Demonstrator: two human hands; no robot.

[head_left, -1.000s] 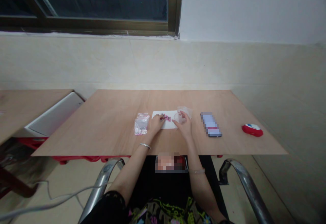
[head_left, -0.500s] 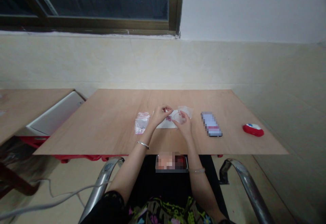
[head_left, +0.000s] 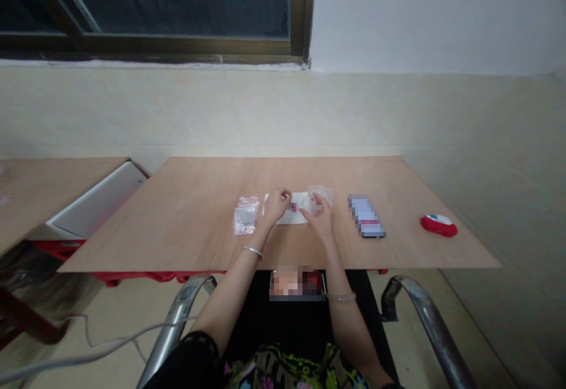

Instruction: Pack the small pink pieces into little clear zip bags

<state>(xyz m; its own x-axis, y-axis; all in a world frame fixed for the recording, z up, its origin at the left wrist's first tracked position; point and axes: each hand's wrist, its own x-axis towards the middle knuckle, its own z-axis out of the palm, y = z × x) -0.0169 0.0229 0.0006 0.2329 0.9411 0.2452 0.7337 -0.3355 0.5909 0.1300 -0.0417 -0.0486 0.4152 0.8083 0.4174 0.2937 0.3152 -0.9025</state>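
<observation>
L hand [head_left: 275,205], fingertips pinched, hold unclear, sits by pink beads [head_left: 292,207] on white paper [head_left: 296,218], mid-plywood table [head_left: 198,230]; R hand [head_left: 321,219] grips clear plastic cup [head_left: 311,204], zip bag [head_left: 246,215] at L.

A head-worn camera looks forward and down from above a chrome-armed chair [head_left: 177,312], close over the person's left hand [head_left: 275,207] and right hand [head_left: 321,218]. Its wide view spans a wooden table [head_left: 194,236], with the far wall [head_left: 398,118] and a window [head_left: 177,6] beyond.

pink beads [head_left: 292,207] on white paper [head_left: 289,218], clear cup [head_left: 311,204]
</observation>
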